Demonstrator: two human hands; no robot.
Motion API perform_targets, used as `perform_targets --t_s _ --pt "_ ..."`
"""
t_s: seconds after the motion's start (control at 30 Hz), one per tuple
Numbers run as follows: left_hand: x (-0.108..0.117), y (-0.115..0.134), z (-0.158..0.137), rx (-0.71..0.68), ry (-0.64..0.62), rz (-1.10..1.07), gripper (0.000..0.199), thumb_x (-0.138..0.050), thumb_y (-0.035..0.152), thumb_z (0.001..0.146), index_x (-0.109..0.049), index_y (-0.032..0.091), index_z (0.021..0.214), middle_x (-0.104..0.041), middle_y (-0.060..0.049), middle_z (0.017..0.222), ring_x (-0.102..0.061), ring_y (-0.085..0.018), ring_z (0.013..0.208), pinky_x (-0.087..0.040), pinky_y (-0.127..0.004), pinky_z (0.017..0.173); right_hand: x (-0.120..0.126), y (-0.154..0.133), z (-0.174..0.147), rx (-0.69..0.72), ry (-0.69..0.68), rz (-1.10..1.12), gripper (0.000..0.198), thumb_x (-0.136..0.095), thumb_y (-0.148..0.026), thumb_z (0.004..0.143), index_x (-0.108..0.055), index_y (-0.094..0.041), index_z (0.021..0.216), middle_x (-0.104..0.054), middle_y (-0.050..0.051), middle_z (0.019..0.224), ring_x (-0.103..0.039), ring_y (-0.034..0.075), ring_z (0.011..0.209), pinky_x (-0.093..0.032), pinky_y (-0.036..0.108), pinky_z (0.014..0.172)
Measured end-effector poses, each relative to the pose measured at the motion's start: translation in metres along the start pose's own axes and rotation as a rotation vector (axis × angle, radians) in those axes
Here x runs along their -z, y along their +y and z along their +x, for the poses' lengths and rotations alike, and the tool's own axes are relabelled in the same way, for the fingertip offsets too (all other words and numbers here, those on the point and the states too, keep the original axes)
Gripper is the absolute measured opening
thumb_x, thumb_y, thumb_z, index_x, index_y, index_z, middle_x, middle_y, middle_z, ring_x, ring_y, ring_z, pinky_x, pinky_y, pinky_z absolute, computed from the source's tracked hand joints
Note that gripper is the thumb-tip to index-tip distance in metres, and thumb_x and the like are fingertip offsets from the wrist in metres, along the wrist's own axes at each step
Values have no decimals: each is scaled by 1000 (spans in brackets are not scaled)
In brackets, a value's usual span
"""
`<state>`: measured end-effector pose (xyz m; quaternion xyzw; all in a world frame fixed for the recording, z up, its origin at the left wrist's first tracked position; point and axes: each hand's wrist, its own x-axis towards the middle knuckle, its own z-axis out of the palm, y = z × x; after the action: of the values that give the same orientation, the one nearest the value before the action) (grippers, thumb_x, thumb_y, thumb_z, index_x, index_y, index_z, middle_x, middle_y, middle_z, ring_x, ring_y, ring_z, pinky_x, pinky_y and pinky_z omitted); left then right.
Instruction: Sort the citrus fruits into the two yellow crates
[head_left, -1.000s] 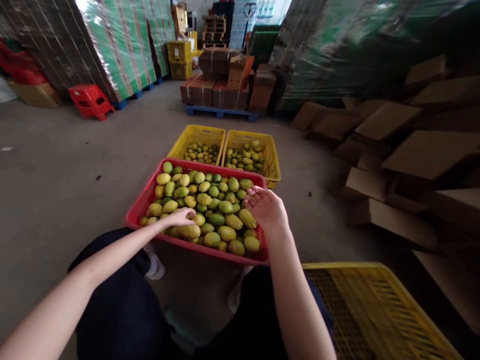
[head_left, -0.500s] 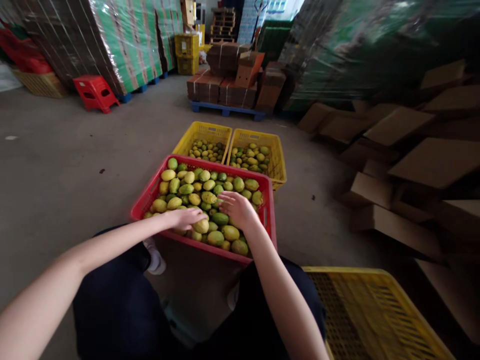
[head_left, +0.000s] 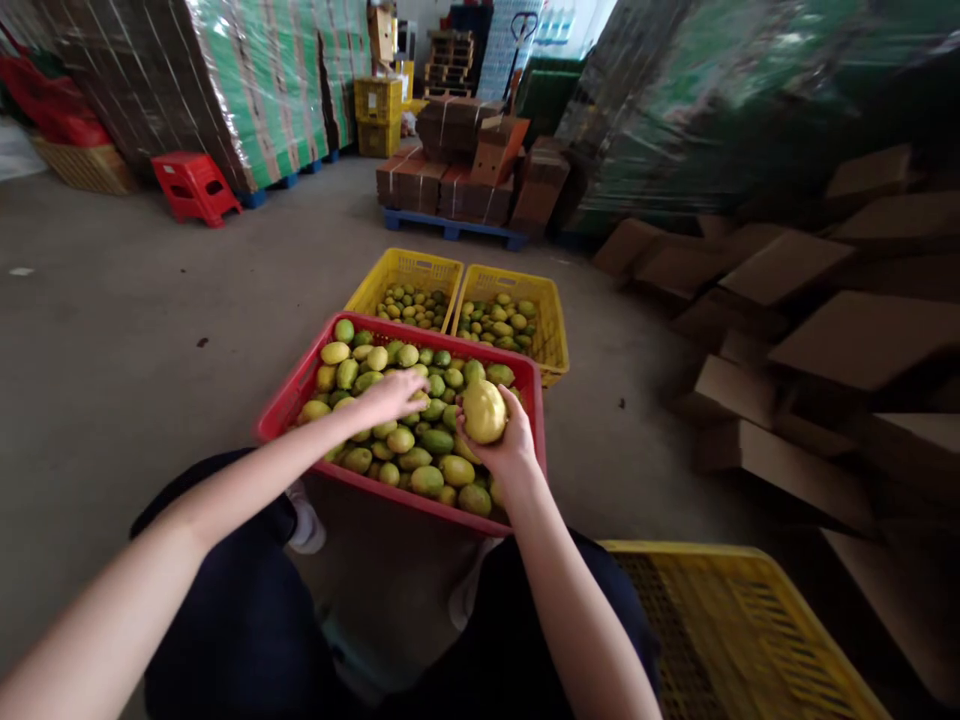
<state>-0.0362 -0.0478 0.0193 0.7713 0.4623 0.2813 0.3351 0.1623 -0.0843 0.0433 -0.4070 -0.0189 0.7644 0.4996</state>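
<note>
A large yellow lemon [head_left: 484,411] rests in my right hand [head_left: 516,440], with the fingers and thumb wrapped round it above the red crate's right side. My left hand [head_left: 394,396] reaches over the middle of the pile with its fingers stretched out, close above the lemons; whether a fingertip touches one I cannot tell. Green and yellow lemons [head_left: 427,481] fill the red crate [head_left: 541,400] in front of my knees.
Behind the red crate stand two yellow crates [head_left: 564,335] with more lemons. A yellow crate [head_left: 720,552] is by my right leg. Flattened cardboard boxes [head_left: 840,340] pile up at right. A red stool [head_left: 196,188] and a blue pallet [head_left: 454,226] of bundled cartons stand farther back.
My right hand, free half a second ago, now holds a large yellow lemon, lifted a little above the pile. My left hand has moved forward and away from the lemon at the front.
</note>
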Motion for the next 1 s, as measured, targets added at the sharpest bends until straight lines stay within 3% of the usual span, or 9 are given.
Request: perform_targets --t_s 0.13,0.27,0.43,0.53,0.63,0.73,0.8,0.9,1.0 --pt "-61 -58 -26 166 -28 -48 39 -87 39 50 -53 23 60 -46 2 61 -62 -29 92 -46 -44 97 9 -6 4 110 48 58 16 -59 -39 77 -57 -27 87 -69 -1 75 -66 18 70 -58 33 60" --pt "-82 -78 -32 195 -15 -60 40 -84 44 52 -51 24 62 -50 0 68 -58 -32 106 -41 -48 102 10 -5 4 102 88 82 20 -53 -41 78 -57 -25 90 -69 2 73 -66 21 70 -58 39 63" --pt "-61 -67 -16 186 7 -35 34 -85 29 50 -61 25 73 -59 -1 73 -59 -34 107 -35 -54 107 7 -9 0 84 -6 7 26 -48 -40 76 -58 -22 91 -69 7 73 -68 25 74 -58 40 61" --pt "-32 -44 -1 191 79 -36 44 -83 38 57 -67 24 95 -68 -4 89 -62 -33 104 -40 -50 104 3 -12 -6 86 -109 -4 29 -50 -36 74 -61 -19 94 -71 10 79 -69 26 78 -57 34 56" --pt "-2 -15 8 182 169 -284 53 -74 51 68 -63 22 111 -69 -7 108 -64 -28 105 -48 -42 99 -1 -12 -12 124 -217 -67 30 -53 -36 75 -63 -17 96 -72 10 81 -69 24 76 -52 26 45" --pt "15 8 5 164 195 -566 60 -76 50 66 -60 19 114 -67 -8 116 -65 -25 104 -52 -38 93 -5 -5 -15 309 -261 -194 30 -62 -37 75 -64 -19 99 -71 6 83 -69 23 76 -53 26 47" --pt "18 18 -1 136 216 -570 66 -82 47 59 -59 19 114 -66 -9 116 -66 -25 101 -54 -37 88 -7 1 -16 526 -249 -303 36 -69 -34 73 -63 -23 106 -71 3 95 -68 22 85 -57 29 59" --pt "20 27 -12 -16 301 -383 64 -84 43 59 -58 22 114 -62 -9 119 -64 -25 102 -56 -35 82 -7 7 -18 887 -209 -529 53 -80 -22 64 -61 -27 113 -67 3 115 -64 22 105 -56 32 84" --pt "28 35 -21 -278 396 -104 53 -81 36 69 -58 25 115 -60 -8 118 -59 -24 111 -53 -37 91 -6 10 -20 1157 -191 -716 62 -82 -11 57 -61 -27 113 -63 6 124 -57 25 119 -50 39 97"
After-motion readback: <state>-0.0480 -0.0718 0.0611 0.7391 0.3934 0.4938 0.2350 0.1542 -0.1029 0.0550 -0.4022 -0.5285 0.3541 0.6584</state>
